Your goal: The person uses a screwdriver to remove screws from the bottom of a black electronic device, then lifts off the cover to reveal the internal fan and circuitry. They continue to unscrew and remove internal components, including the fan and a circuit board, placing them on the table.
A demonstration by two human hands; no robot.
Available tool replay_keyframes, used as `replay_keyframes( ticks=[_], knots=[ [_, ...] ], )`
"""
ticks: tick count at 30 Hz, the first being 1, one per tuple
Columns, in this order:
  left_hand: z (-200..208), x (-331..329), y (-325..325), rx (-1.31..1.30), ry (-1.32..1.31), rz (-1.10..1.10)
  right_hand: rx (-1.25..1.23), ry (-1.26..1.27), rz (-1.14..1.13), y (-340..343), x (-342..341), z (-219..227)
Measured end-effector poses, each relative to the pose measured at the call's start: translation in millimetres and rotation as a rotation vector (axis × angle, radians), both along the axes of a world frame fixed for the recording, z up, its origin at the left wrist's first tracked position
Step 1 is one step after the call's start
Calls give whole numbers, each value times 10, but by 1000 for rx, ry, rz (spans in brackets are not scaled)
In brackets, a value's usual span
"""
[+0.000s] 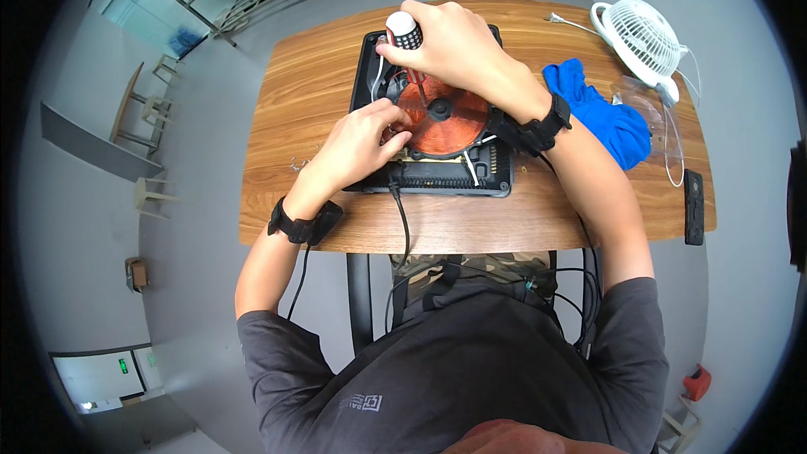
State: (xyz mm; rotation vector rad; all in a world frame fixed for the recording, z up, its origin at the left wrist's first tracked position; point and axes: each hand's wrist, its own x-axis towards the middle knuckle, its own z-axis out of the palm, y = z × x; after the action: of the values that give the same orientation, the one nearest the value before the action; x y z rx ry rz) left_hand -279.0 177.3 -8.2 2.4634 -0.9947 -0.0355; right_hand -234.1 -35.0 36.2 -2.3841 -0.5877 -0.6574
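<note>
Copper-coloured, the coil [461, 124] sits in a black housing [420, 180] on the table [294, 109]; the right grip [458, 42] clasps a screwdriver [407, 34] (shaft downward); whether the left grip [360, 141], beside the coil, holds anything, I cannot tell.

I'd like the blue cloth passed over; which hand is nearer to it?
Right. The right hand, gripping the screwdriver, is left of the blue cloth; the left hand, by the left edge of the orange coil, is farther left.

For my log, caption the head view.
Right hand holds a screwdriver over the copper-coloured coil in an open black housing, left hand at the coil's edge.
</note>
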Motion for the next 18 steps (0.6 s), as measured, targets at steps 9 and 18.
replay_keyframes(
  ticks=[9, 18],
  knots=[
    [-135, 96, 163, 98, -27, 46, -95, -37, -5, -61, -50, 82],
    [-306, 376, 493, 122, -43, 190, -82, -45, -52, -242, -148, 363]
  ],
)
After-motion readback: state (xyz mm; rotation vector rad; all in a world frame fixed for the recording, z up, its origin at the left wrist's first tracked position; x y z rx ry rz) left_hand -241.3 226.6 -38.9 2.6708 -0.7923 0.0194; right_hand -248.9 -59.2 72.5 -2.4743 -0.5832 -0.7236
